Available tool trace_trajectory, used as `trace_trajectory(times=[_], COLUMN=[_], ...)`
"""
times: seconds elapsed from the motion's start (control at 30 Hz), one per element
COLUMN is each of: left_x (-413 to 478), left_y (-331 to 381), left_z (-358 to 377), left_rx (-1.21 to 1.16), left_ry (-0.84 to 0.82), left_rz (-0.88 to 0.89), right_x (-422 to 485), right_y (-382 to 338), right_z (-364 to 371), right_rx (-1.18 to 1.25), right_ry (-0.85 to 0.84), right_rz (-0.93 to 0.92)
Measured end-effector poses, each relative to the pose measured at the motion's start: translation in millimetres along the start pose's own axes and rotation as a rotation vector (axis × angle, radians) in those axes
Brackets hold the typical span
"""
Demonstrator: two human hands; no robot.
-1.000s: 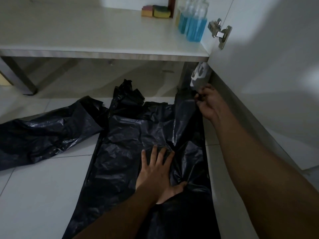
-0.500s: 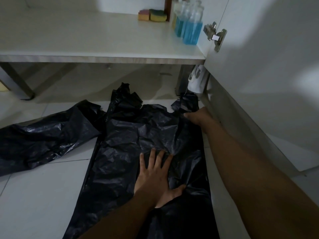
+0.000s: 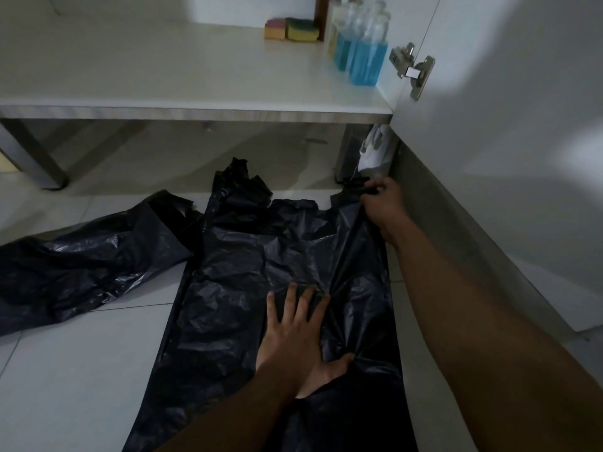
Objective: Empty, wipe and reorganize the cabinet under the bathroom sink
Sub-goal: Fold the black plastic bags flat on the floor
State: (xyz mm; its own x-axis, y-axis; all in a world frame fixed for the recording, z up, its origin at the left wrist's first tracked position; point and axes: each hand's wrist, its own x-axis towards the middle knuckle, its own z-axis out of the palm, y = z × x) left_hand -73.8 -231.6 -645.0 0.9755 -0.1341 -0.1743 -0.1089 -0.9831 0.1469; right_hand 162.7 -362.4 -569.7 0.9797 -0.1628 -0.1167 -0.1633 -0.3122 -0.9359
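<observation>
Your left hand [image 3: 293, 334] lies flat, fingers spread, pressing the black garbage bag [image 3: 235, 272] onto the tiled floor [image 3: 65, 370] below the cabinet shelf [image 3: 163, 76]. Your right hand [image 3: 381, 202] grips the bag's far right corner, fingers curled round the plastic, just beside the open cabinet door [image 3: 505, 158]. A second black bag [image 3: 81, 256] lies to the left. Blue bottles [image 3: 362, 60] and two sponges [image 3: 290, 29] sit on the shelf.

Black bag [image 3: 261, 256]: thin crinkled plastic, glossy. Floor [image 3: 65, 370]: smooth tiles, slight sheen. Shelf [image 3: 163, 76]: smooth matt white, wood-grain edge. Hinge [image 3: 414, 71]: shiny metal. Bottles [image 3: 362, 50]: clear plastic.
</observation>
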Motion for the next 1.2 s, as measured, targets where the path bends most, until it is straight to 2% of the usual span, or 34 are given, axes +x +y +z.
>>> trace_trajectory(times=[0.2,0.37,0.5,0.63,0.73,0.8,0.9,0.97,1.03,1.1,1.2], left_x=[0.9,0.8,-0.4,0.1,1.4,1.9,1.7,1.5,1.2,0.9,0.8], left_y=[0.2,0.6,0.0,0.3,0.6,0.7,0.6,0.5,0.2,-0.2,0.2], left_z=[-1.3,-2.1,-2.5,-3.6,-3.7,-3.2,-3.4,-4.1,-4.8,-4.5,-4.2], left_rx=[-0.012,-0.012,-0.011,-0.023,-0.023,-0.017,-0.008,-0.001,-0.003,-0.006,-0.003], left_ry=[-0.012,-0.027,-0.016,-0.031,-0.039,-0.038,-0.035,-0.036,-0.037,-0.038,-0.033], left_rz=[-0.005,-0.005,-0.008,-0.007,-0.005,-0.005,-0.007,-0.007,-0.009,-0.008,-0.008], right_x=[3.9,0.8,5.9,16.2,12.5,9.1,10.2,8.9,8.0,9.6,17.2], right_y=[-13.4,-17.9,-24.7,-22.3,-8.2,-1.2,8.6,15.1,22.6,21.4,17.3], right_z=[-6.7,-14.0,-22.7,-31.3,-31.3,-27.3,-18.0,-11.3,-3.6,2.4,2.5], right_rx=[0.221,0.546,0.657,0.413,-0.008,-0.277,-0.479,-0.613,-0.707,-0.728,-0.589], right_ry=[0.021,0.005,0.004,0.129,0.282,0.189,-0.126,-0.214,-0.222,-0.155,-0.024], right_rz=[0.020,0.175,0.159,0.081,-0.038,-0.059,0.123,0.174,0.161,0.171,0.064])
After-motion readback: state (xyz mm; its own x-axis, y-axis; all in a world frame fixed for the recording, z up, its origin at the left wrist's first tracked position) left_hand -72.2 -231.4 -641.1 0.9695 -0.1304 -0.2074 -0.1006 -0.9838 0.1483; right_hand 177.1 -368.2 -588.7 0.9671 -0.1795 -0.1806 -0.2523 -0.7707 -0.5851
